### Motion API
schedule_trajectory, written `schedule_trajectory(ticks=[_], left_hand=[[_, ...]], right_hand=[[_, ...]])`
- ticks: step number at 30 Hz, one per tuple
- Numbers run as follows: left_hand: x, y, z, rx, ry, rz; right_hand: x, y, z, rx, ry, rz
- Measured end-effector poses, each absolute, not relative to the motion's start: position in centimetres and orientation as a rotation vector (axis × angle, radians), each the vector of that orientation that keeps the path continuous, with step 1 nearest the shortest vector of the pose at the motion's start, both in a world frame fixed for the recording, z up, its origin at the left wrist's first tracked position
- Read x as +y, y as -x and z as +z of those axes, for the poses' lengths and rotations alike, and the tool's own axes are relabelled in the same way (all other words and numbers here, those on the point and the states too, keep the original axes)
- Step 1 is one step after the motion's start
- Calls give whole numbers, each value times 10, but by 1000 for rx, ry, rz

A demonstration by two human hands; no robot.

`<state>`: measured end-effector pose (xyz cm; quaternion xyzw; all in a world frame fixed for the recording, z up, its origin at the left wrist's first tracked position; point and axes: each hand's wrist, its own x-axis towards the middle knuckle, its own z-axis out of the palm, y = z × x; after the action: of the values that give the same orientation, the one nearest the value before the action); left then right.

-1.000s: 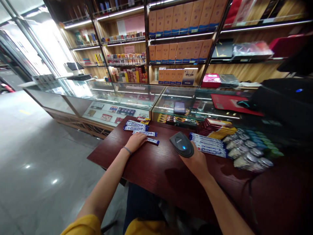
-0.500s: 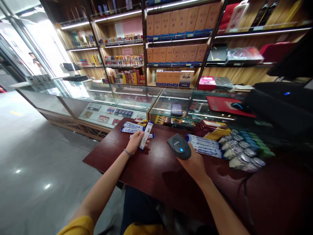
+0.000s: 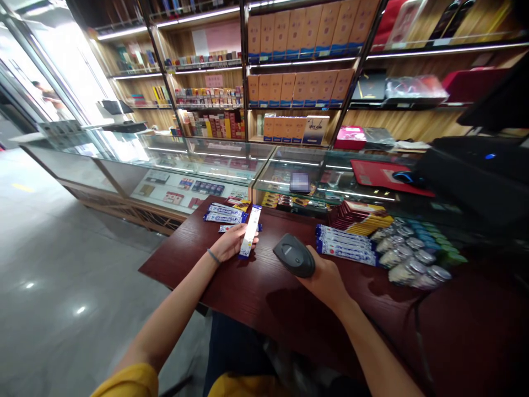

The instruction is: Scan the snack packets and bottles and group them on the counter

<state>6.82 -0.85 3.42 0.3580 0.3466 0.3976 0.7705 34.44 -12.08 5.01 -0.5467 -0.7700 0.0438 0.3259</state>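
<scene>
Between the fingers and thumb of my left hand (image 3: 230, 244) is a slim blue-and-white snack packet (image 3: 250, 231), tilted upward over the table. Behind it lie several similar packets (image 3: 225, 213) near the table's far left edge. My right hand (image 3: 327, 278) is wrapped round the handle of a black barcode scanner (image 3: 295, 255), whose head points left toward the held packet, a short gap apart. Right of the scanner, a row of blue-and-white packets (image 3: 346, 245) lies flat on the dark red wooden table (image 3: 248, 292).
Red-and-yellow packets (image 3: 359, 216) are stacked at the back right, beside several small lidded jars (image 3: 407, 259). A glass display counter (image 3: 198, 160) stands behind the table. On it rest a red mat (image 3: 384, 175) with a mouse (image 3: 403, 177) and dark equipment (image 3: 467, 171).
The scanner has shifted slightly left toward the packet, and its blue light is off. My left hand has turned the packet a little, showing more of its white face.
</scene>
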Motion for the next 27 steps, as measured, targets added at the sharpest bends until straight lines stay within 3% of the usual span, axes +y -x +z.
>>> schedule_trajectory(ticks=[15,27], left_hand=[[-2,-82,35,749,-954,903],[-9,-193,31,967,-1794,1028]], right_hand=[[-120,-359,57,-1675,1602,243],[-119,-425,70,-1225,1531,108]])
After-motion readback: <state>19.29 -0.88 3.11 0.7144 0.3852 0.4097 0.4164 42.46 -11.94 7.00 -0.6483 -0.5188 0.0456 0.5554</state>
